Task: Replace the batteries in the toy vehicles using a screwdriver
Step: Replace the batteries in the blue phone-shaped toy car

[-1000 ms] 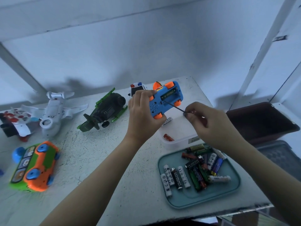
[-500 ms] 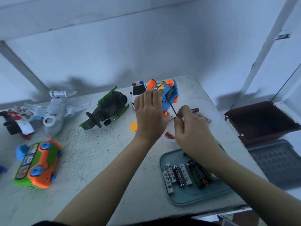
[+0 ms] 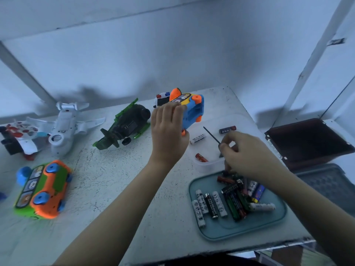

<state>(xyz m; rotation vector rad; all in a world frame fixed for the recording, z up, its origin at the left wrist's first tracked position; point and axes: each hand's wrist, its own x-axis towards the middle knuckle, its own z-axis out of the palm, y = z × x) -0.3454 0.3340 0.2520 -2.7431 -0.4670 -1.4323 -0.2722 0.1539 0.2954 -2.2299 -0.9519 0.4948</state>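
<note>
1. Table: white, scuffed top lying under both hands and carrying everything below.
2. Brown bin: off the table edge, well outside the right fingers.
3. White toy plane: well out from the left fingers, on the side away from the right hand, lying belly up.
4. Orange and green toy car: further out the same way and nearer the person, wheels up.
5. Green toy helicopter: the nearest toy beside the left fingers, apart from them.
6. Teal tray: just under and nearer than the right fingers; a heap of batteries lies in it, some in a row, some piled.
7. Left hand: fingers close together and curled over the blue toy car, gripping it.
8. Right hand: fingertips bunched and pinching the screwdriver; its handle is hidden in the grip.
9. Blue toy car: tilted on its side in the left fingers, orange wheels turned toward the right hand. A police car stands just beyond the left fingertips.
10. Clear container: between the two hands, close by the right fingers; a red battery lies inside.
11. Screwdriver shaft: thin and dark, slanting from the right fingertips toward the blue toy car, its tip apart from the car.
12. White battery and dark battery: loose on the table, either side of the shaft, just beyond the right fingertips.
</note>
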